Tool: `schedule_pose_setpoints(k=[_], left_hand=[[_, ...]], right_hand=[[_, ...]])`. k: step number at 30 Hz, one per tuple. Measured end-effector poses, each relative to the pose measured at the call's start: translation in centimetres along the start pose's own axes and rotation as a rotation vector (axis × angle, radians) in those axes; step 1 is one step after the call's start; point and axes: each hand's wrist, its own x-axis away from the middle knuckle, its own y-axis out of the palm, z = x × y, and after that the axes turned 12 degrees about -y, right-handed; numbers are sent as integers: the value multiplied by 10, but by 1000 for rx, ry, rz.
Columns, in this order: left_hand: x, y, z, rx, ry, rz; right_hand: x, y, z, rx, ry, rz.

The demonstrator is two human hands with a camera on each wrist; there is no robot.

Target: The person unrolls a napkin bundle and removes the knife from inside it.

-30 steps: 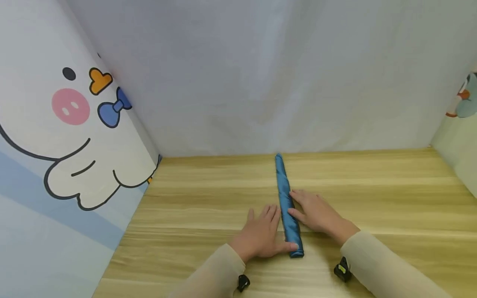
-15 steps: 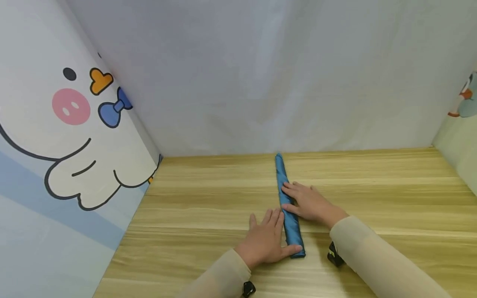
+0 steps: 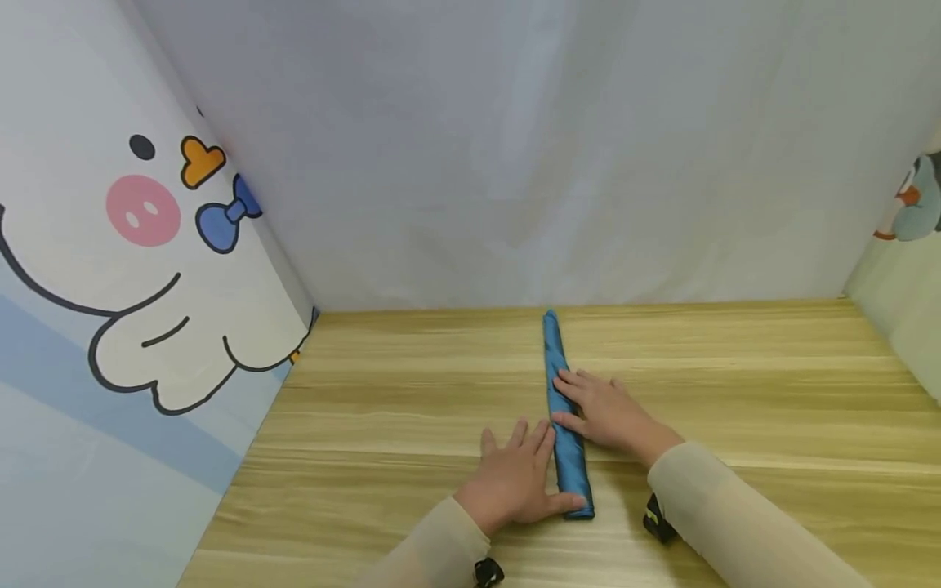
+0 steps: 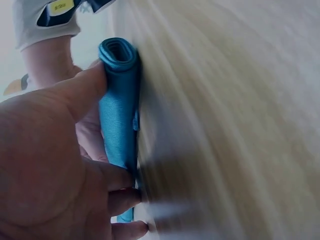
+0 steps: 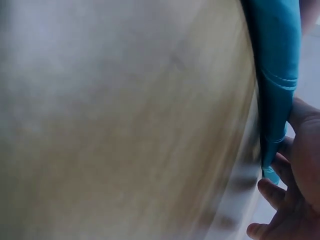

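Note:
A roll of shiny blue cloth (image 3: 571, 457) lies lengthwise on the wooden table, narrower at its far end. In the left wrist view the near end of the rolled cloth (image 4: 119, 95) shows its coiled layers. My left hand (image 3: 510, 482) rests beside it with fingers spread, fingertips at the left side and thumb over the near end. Farther along, my right hand (image 3: 606, 412) comes from the right, its fingers and thumb lying across the middle of the roll. Stitched seams show on the cloth (image 5: 280, 75) in the right wrist view, near the right hand's fingers.
The light wood table (image 3: 367, 392) meets a pale grey hanging sheet (image 3: 470, 163) at the back. A wall panel with a white cartoon bird (image 3: 213, 302) stands on the left. Another printed panel (image 3: 912, 294) borders the right side.
My right hand has moved left, from the roll's right side to lying across it. The left hand keeps its place beside the near end. The head view has shifted slightly.

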Motion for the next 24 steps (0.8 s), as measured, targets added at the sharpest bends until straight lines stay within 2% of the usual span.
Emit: schedule_pose_setpoints(k=[12, 24], left_hand=[[-1, 0, -1, 34, 33, -29], [-6, -1, 0, 76, 58, -44]], right_hand=[[10, 3, -5, 22, 72, 13], [9, 1, -1, 12, 84, 10]])
